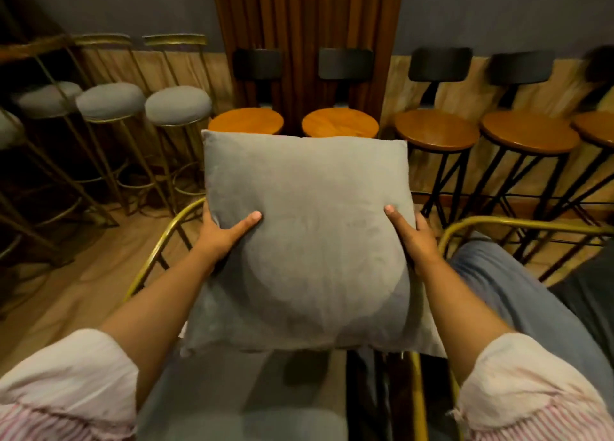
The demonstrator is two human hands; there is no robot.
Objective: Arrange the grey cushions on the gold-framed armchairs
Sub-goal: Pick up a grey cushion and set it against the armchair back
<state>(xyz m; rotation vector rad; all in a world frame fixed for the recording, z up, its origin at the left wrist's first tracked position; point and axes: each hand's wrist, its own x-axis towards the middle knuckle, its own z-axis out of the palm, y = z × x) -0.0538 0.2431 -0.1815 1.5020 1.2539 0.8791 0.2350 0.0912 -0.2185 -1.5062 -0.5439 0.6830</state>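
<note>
The square grey fabric cushion appears soft, light and well stuffed. Its cover dents visibly under each thumb and its lower face bulges, so it should yield to pressure rather than resist it. Breakage is not a concern, and the matt woven cover looks unlikely to slip. Judged from this, the sound places to take hold are the two side edges near mid-height, where the filling gives enough to pinch. A one-sided grip would likely let it sag and twist.

The cushion stands nearly upright on the grey upholstered seat of the gold-framed armchair, its top edge leaning away toward the chair back. Its lower edge rests on the seat.

The left hand clasps the cushion's left edge, thumb across the front face, fingers out of sight behind. The right hand does the same on the right edge. Both hands are closed on the cushion at about the same height, with the cushion squarely between them.

A second gold-framed armchair stands just beside on the right, and a grey-blue padded item lies in it. Whether that is another cushion cannot be told.
</note>
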